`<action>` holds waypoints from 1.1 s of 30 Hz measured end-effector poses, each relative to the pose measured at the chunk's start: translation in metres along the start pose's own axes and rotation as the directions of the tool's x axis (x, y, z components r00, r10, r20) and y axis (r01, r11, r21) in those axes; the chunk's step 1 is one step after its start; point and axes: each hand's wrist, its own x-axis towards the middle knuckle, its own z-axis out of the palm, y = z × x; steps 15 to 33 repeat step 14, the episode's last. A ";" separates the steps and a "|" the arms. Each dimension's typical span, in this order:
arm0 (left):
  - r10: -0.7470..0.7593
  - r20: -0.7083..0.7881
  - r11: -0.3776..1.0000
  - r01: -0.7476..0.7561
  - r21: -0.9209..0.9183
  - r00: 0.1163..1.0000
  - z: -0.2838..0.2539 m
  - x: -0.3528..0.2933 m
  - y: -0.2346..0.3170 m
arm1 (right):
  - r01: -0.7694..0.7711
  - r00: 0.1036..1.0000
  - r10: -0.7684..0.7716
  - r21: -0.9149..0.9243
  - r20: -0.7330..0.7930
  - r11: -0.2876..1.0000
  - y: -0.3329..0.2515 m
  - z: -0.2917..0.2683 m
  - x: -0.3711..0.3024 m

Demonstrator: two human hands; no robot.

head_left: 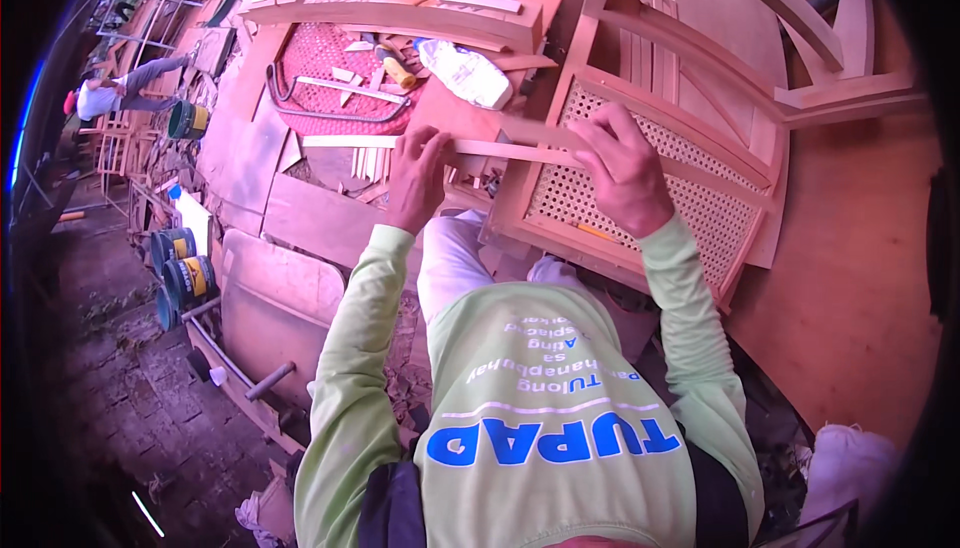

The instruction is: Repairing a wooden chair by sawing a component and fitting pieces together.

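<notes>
A long, thin wooden strip (490, 149) runs level in front of me. My left hand (418, 173) is closed around it near its middle, and its pale left end sticks out past the fingers. At the strip's right end, my right hand (628, 173) is closed, thumb and fingers pinched together. A flat brownish piece (538, 133), smeared by motion, reaches left from those fingers; its kind cannot be made out. Under the right hand lies a wooden frame (570, 245) with a woven cane panel (700, 203). A yellow pencil-like stick (597, 232) rests on its near edge.
A curved wooden rail (400, 18), a white bag (465, 73), a yellow-handled tool (395, 68) and loose strips cover the bench beyond. Tall curved frame members (690, 48) rise at right. Buckets (187, 278) stand at left; another person (120, 96) is bent over farther off.
</notes>
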 end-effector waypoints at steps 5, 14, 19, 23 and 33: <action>0.110 0.080 0.993 -0.114 0.042 0.991 0.000 0.013 -0.011 | -0.031 0.983 0.047 -0.091 0.179 0.995 0.020 0.004 -0.074; 0.201 0.111 0.968 -0.215 0.127 0.973 -0.028 0.016 -0.024 | -0.116 0.981 0.157 -0.296 0.117 0.948 0.051 0.044 -0.114; 0.201 0.111 0.968 -0.215 0.127 0.973 -0.028 0.016 -0.024 | -0.116 0.981 0.157 -0.296 0.117 0.948 0.051 0.044 -0.114; 0.201 0.111 0.968 -0.215 0.127 0.973 -0.028 0.016 -0.024 | -0.116 0.981 0.157 -0.296 0.117 0.948 0.051 0.044 -0.114; 0.201 0.111 0.968 -0.215 0.127 0.973 -0.028 0.016 -0.024 | -0.116 0.981 0.157 -0.296 0.117 0.948 0.051 0.044 -0.114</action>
